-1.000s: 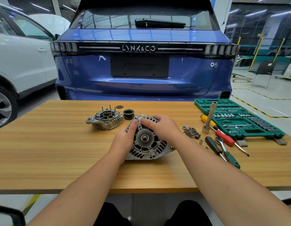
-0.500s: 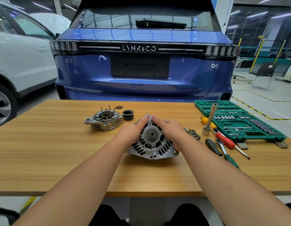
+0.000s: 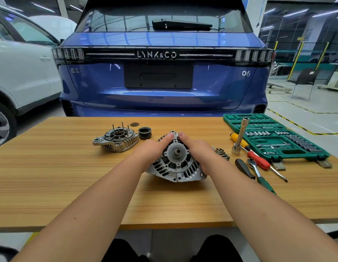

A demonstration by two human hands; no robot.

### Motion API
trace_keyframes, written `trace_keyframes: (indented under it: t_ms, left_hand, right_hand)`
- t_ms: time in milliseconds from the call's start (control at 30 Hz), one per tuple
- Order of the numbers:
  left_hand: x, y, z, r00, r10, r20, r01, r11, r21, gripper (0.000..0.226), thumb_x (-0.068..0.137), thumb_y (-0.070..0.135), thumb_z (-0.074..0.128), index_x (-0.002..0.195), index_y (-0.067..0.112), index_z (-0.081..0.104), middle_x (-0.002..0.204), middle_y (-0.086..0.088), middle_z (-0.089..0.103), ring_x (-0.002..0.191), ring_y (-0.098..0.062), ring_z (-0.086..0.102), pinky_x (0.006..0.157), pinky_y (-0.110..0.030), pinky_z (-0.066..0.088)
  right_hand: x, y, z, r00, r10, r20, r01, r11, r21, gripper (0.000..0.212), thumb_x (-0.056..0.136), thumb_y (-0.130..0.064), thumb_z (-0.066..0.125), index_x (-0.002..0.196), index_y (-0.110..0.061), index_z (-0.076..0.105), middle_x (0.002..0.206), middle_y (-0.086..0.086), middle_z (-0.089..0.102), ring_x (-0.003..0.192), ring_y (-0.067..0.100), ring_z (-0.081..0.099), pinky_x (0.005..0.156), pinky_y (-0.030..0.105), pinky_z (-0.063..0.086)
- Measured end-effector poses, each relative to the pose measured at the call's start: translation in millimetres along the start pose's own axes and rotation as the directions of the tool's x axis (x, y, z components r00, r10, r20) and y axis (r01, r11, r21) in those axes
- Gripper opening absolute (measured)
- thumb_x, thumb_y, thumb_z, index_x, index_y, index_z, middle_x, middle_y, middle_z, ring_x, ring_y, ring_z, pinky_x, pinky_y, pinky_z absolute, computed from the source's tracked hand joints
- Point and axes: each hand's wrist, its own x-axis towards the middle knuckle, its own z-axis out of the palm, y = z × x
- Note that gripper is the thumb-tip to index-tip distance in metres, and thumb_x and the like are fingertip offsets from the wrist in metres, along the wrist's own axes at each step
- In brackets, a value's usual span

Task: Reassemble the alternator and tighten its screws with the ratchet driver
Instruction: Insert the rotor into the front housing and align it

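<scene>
Both hands, left (image 3: pixel 154 148) and right (image 3: pixel 199 150), clasped round the alternator body (image 3: pixel 175 163), tipped up on the counter (image 3: pixel 50 176). End cover (image 3: pixel 117 140), pulley (image 3: pixel 144 132) and screws (image 3: pixel 222 153) lying apart, ratchet driver (image 3: pixel 259 174) untouched. Early days, most left.

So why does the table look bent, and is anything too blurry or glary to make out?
Head view: the wide-angle lens bows the table edges and stretches the forearms. Head view: both hands, left hand and right hand, and the alternator look sharp. Head view: ceiling lights streak across the blue car. Head view: the screws are too small to count.
</scene>
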Motion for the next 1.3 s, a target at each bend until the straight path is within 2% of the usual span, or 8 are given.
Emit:
trace_keyframes:
  t_ms: [167, 467, 633, 800, 900, 1000, 1133, 1300]
  left_hand:
    - [0, -2, -2, 1.0, 0.019, -0.006, -0.019, 1.0, -0.024, 0.108, 0.067, 0.098, 0.041, 0.129, 0.012, 0.062, 0.114, -0.008, 0.069, 0.098, -0.028, 0.067, 0.093, -0.048, 0.054]
    - [-2, -13, -13, 0.98, 0.068, 0.185, -0.058, 0.997, -0.059, 0.094, 0.079, 0.088, 0.044, 0.151, 0.027, 0.043, 0.151, -0.004, 0.05, 0.115, -0.019, 0.058, 0.096, -0.037, 0.045]
    - [0, -23, -13, 0.976, 0.034, 0.216, 0.012, 0.978, -0.207, 0.074, 0.079, 0.085, 0.053, 0.136, 0.037, 0.056, 0.124, 0.003, 0.07, 0.113, -0.023, 0.067, 0.101, -0.052, 0.051]
    - [-3, -24, -6, 0.98, 0.03, 0.196, 0.016, 0.973, -0.232, 0.102, 0.064, 0.092, 0.055, 0.147, 0.032, 0.048, 0.144, -0.002, 0.058, 0.128, -0.029, 0.056, 0.114, -0.06, 0.034]
    - [-7, -27, -3, 0.986, 0.022, 0.164, 0.025, 0.96, -0.278, 0.114, 0.054, 0.096, 0.054, 0.148, 0.031, 0.046, 0.145, -0.002, 0.057, 0.13, -0.03, 0.055, 0.113, -0.059, 0.036]
    - [-9, -36, 3, 0.996, 0.023, 0.087, 0.007, 0.947, -0.321, 0.098, 0.076, 0.092, 0.042, 0.153, 0.032, 0.039, 0.155, -0.002, 0.046, 0.139, -0.029, 0.045, 0.117, -0.052, 0.03]
    - [-10, -49, 10, 0.998, -0.034, 0.052, 0.052, 0.92, -0.389, 0.087, 0.085, 0.088, 0.03, 0.155, 0.035, 0.036, 0.158, 0.001, 0.041, 0.143, -0.025, 0.039, 0.117, -0.051, 0.024]
    - [-11, -54, 14, 0.998, -0.057, 0.029, 0.063, 0.863, -0.502, 0.073, 0.092, 0.079, 0.034, 0.152, 0.037, 0.041, 0.155, 0.002, 0.045, 0.14, -0.022, 0.043, 0.115, -0.047, 0.026]
  right_hand:
    - [-3, 0, -3, 0.995, -0.008, 0.1, 0.002, 0.999, 0.052, 0.079, 0.069, -0.082, 0.067, 0.119, -0.021, 0.071, 0.118, 0.011, 0.073, 0.11, 0.034, 0.068, 0.104, 0.052, 0.05]
    - [-13, 35, -8, 0.993, -0.059, 0.101, 0.043, 0.988, 0.151, 0.075, 0.084, -0.071, 0.061, 0.15, -0.041, 0.041, 0.155, 0.003, 0.045, 0.14, 0.03, 0.042, 0.115, 0.051, 0.032]
    - [-12, 50, -7, 0.992, -0.041, 0.122, -0.01, 0.922, 0.388, 0.059, 0.084, -0.059, 0.07, 0.138, -0.043, 0.055, 0.145, 0.001, 0.057, 0.134, 0.026, 0.051, 0.117, 0.055, 0.033]
    - [-3, 48, -8, 0.984, -0.008, 0.181, -0.084, 0.863, 0.499, 0.056, 0.089, -0.045, 0.071, 0.14, -0.025, 0.057, 0.125, 0.011, 0.071, 0.116, 0.035, 0.067, 0.106, 0.058, 0.047]
    - [-3, 42, -10, 0.985, 0.003, 0.17, -0.079, 0.893, 0.443, 0.055, 0.088, -0.049, 0.072, 0.136, -0.025, 0.06, 0.125, 0.01, 0.071, 0.118, 0.035, 0.065, 0.108, 0.058, 0.045]
    - [-4, 29, -11, 0.986, -0.002, 0.168, -0.05, 0.952, 0.302, 0.064, 0.078, -0.06, 0.075, 0.134, -0.032, 0.062, 0.139, 0.008, 0.062, 0.132, 0.038, 0.053, 0.115, 0.064, 0.033]
    - [-4, 2, -9, 0.98, -0.015, 0.2, -0.024, 0.982, 0.188, 0.059, 0.079, -0.055, 0.078, 0.13, -0.029, 0.063, 0.108, 0.005, 0.077, 0.097, 0.032, 0.074, 0.09, 0.051, 0.058]
    - [-4, -12, -2, 0.985, -0.023, 0.172, 0.004, 0.994, 0.107, 0.061, 0.072, -0.06, 0.08, 0.123, -0.029, 0.068, 0.098, 0.003, 0.079, 0.097, 0.035, 0.072, 0.1, 0.06, 0.049]
